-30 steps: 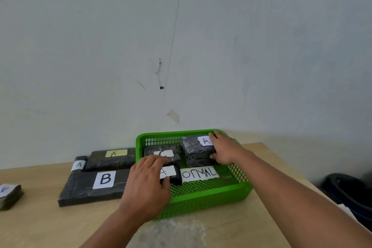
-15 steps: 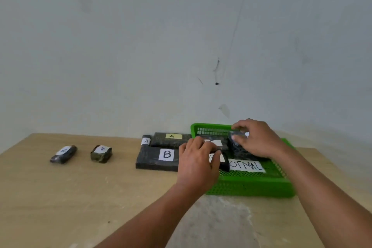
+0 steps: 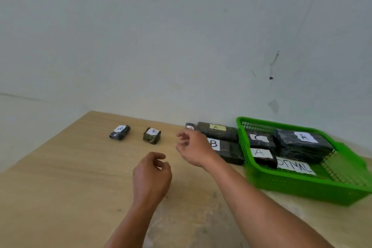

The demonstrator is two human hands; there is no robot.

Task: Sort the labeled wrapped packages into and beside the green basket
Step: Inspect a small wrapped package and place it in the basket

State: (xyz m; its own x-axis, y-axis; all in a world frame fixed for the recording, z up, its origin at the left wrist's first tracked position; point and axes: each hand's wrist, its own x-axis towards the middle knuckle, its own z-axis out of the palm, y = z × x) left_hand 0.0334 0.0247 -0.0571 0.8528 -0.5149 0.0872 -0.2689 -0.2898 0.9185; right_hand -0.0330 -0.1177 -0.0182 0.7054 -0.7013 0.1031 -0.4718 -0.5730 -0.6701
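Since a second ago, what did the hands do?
The left hand came off the small A package, the right hand off the big A package; both moved left out of the green basket, holding nothing. The packages stayed put.

A light wooden table [image 3: 60, 197] stands against a pale wall [image 3: 161, 36] marked by dark scuffs [image 3: 271, 77].

In the green basket [image 3: 302, 189]: C package [image 3: 259, 139], flat A package [image 3: 261, 155], large A package [image 3: 302, 145], a half-legible paper slip [image 3: 295, 167]. On the counter [image 3: 60, 187]: long A package [image 3: 217, 132], long B package [image 3: 227, 150], loose B package [image 3: 120, 132], loose A package [image 3: 152, 135].
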